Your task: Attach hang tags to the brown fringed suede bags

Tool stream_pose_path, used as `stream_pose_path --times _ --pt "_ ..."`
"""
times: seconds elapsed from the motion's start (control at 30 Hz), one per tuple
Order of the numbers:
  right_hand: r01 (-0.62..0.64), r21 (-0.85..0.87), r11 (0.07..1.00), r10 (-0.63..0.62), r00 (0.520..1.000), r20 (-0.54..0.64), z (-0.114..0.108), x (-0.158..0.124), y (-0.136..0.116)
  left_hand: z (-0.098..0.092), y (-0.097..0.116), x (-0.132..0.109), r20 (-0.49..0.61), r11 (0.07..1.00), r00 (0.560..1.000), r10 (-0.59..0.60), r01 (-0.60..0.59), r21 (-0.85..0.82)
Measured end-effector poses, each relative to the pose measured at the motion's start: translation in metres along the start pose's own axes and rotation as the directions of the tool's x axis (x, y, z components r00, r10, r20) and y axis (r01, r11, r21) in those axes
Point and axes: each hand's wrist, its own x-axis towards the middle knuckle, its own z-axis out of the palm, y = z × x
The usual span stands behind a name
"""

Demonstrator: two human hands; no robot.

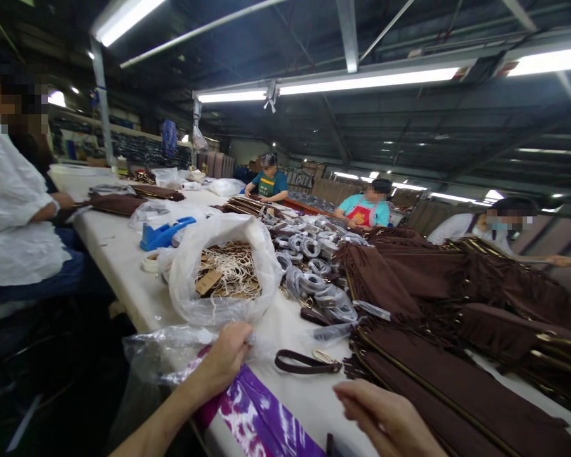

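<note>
My left hand (231, 352) is closed on the edge of a clear plastic bag (157, 346) at the front of the table. Just below that hand lies shiny purple-and-white patterned material (261, 412), partly hidden by my forearm. My right hand (385, 416) is held above the table with fingers stretched and nothing visible in them. Between my hands and a little farther off lies a dark brown wrist strap (307, 363) with a gold clasp. Brown fringed bags with gold zips (447, 374) lie beside my right hand.
A white plastic sack (178, 285) full of strung tags stands ahead, with a blue tape dispenser (164, 233) behind it. Wrapped coiled straps (309, 247) are heaped mid-table. Several people work around the table, one person (14, 209) close at left.
</note>
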Motion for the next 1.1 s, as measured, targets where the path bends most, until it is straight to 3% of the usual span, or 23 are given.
stream_pose_path --times 0.03,0.13,0.27,0.43,0.53,0.63,0.7,0.8,0.87,0.93,1.03,1.1 --pt "0.040 0.028 0.999 -0.041 0.999 0.027 0.023 0.015 -0.006 -0.001 0.000 0.000 -0.018 0.998 1.000 -0.015 0.014 -0.056" --pt "0.032 0.145 0.989 -0.021 0.997 -0.076 0.078 0.058 -0.014 -0.003 -0.001 -0.001 -0.049 0.986 0.997 -0.056 0.047 -0.160" --pt "0.010 0.067 0.998 -0.007 0.999 -0.053 0.104 0.088 -0.015 -0.002 -0.005 -0.001 -0.058 0.979 0.995 -0.082 0.070 -0.191" --pt "0.091 -0.375 0.923 -0.080 0.996 0.043 0.081 0.085 -0.024 0.004 -0.011 -0.002 -0.018 0.996 1.000 -0.023 0.022 -0.088" --pt "-0.038 -0.459 0.888 0.039 0.999 -0.006 0.046 0.073 -0.016 0.011 -0.015 -0.001 0.008 0.998 1.000 0.023 -0.023 0.054" --pt "-0.332 -0.110 0.937 0.330 0.943 -0.044 -0.001 0.052 0.007 0.018 -0.021 0.002 0.003 0.987 0.998 0.057 -0.056 0.151" --pt "-0.489 0.265 0.831 0.519 0.853 -0.052 -0.031 0.031 0.022 0.021 -0.026 0.004 -0.015 0.977 0.998 0.064 -0.060 0.204" --pt "-0.483 0.606 0.632 0.695 0.699 -0.168 -0.059 -0.007 0.032 0.019 -0.031 0.004 -0.042 0.953 0.991 0.125 -0.108 0.283" --pt "-0.417 0.673 0.611 0.731 0.623 -0.278 -0.062 -0.035 0.027 0.017 -0.029 0.004 -0.068 0.924 0.972 0.226 -0.192 0.330" --pt "-0.354 0.690 0.631 0.726 0.582 -0.365 -0.054 -0.060 0.016 0.016 -0.016 0.002 -0.103 0.897 0.946 0.308 -0.253 0.364" --pt "-0.313 0.667 0.676 0.683 0.606 -0.407 -0.024 -0.091 -0.002 0.028 0.026 -0.006 -0.096 0.938 0.951 0.295 -0.270 0.218" --pt "-0.312 0.625 0.716 0.651 0.620 -0.437 0.002 -0.109 -0.007 0.048 0.064 -0.015 0.060 0.969 0.971 0.231 -0.225 -0.098"
